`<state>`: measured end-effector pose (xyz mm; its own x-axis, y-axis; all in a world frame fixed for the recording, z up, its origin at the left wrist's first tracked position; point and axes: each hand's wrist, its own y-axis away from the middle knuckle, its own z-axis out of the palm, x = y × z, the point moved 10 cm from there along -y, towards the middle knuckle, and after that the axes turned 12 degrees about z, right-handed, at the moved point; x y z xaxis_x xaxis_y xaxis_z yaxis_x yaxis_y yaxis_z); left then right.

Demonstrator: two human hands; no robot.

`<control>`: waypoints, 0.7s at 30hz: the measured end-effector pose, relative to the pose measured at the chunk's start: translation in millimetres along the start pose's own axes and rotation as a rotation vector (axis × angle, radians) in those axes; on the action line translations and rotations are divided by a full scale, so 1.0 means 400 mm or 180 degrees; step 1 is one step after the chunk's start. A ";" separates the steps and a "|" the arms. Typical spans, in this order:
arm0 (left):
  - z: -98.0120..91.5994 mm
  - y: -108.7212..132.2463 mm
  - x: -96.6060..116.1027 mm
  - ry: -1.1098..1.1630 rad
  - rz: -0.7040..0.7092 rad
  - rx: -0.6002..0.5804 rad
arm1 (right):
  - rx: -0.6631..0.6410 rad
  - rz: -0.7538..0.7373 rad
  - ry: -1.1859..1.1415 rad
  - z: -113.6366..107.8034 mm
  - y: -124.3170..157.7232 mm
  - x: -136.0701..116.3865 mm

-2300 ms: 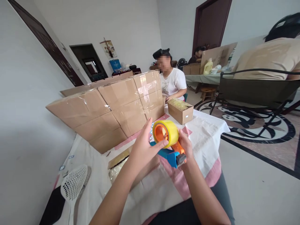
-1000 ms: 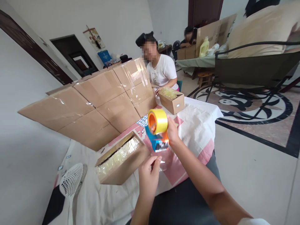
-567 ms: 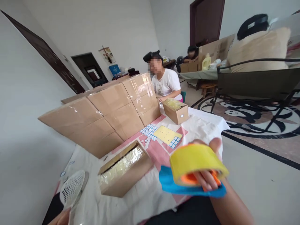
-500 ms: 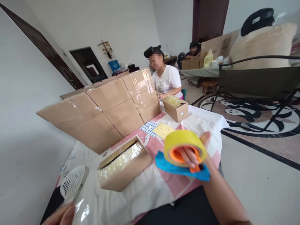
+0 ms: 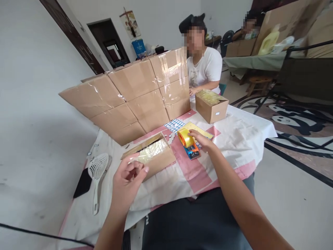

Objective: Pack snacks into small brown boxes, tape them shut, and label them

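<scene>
My right hand (image 5: 201,139) touches the yellow tape roll of the blue and orange tape dispenser (image 5: 191,149), which rests on the tablecloth. My left hand (image 5: 130,175) is raised in front of a cardboard box (image 5: 156,165), its thumb and fingers curled towards each other; what they hold, if anything, is too small to name. Shiny tape runs along the top of that box, beside a dark gap at its edge. Beyond the dispenser lies a yellow and blue patterned sheet (image 5: 199,131).
Stacked cartons (image 5: 145,104) line the table's far left side. A white slotted ladle (image 5: 97,173) lies at left, by a black flat item (image 5: 82,184). Another taped box (image 5: 212,107) stands at the far right. Across the table sits a person in white (image 5: 205,69).
The dispenser has gone from being held up in my right hand to the tabletop. My left hand has come up and inward from the lower left, towards the near box. The view has shifted.
</scene>
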<state>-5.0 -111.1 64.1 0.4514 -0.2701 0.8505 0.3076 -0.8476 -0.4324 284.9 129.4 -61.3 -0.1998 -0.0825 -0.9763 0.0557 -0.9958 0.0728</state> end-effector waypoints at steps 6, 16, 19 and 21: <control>0.023 0.022 -0.020 -0.0026 -0.0222 -0.0319 | -0.0004 -0.1298 0.1029 0.089 0.180 -0.169; 0.182 0.183 -0.145 0.0396 -0.1035 -0.1600 | -0.1860 -0.1708 0.0728 0.341 0.486 -0.224; 0.120 0.156 -0.173 -0.0193 -0.0882 -0.1270 | -0.1463 -0.1783 0.0549 0.280 0.471 -0.296; 0.038 0.087 -0.122 -0.1002 -0.0041 -0.0640 | -0.1392 -0.1701 0.0539 0.260 0.456 -0.350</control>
<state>-3.6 -120.5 3.1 0.6937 -0.1317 0.7081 0.1583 -0.9312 -0.3283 221.1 -44.7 109.9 -0.1566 0.4554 -0.8764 0.3872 -0.7880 -0.4786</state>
